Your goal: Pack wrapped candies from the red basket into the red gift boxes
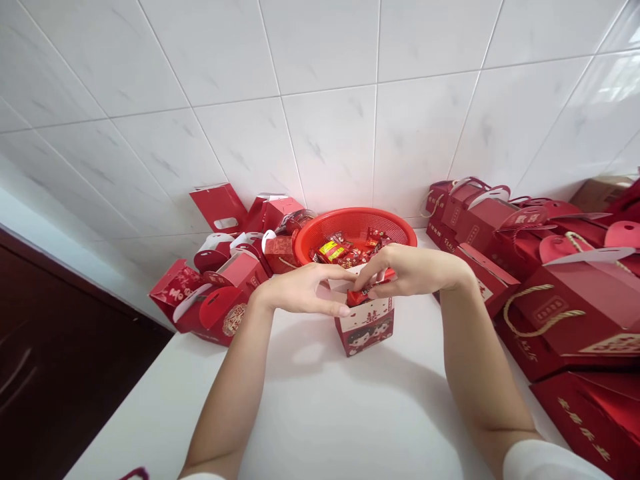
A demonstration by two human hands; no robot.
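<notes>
A small red and cream gift box, printed with two cartoon figures, stands upright with its top open. My left hand grips the box's upper left edge, its thumb at the front and its fingers toward the back. At the opening, the bent fingers of my right hand close on a red-wrapped candy. The fingers hide much of the box's inside. Right behind the box is a red plastic basket holding several wrapped candies, one with a yellow label.
Several red gift boxes crowd the left of the white table. More red boxes with rope handles are piled along the right. A tiled wall rises behind, and a dark brown panel stands beyond the left edge.
</notes>
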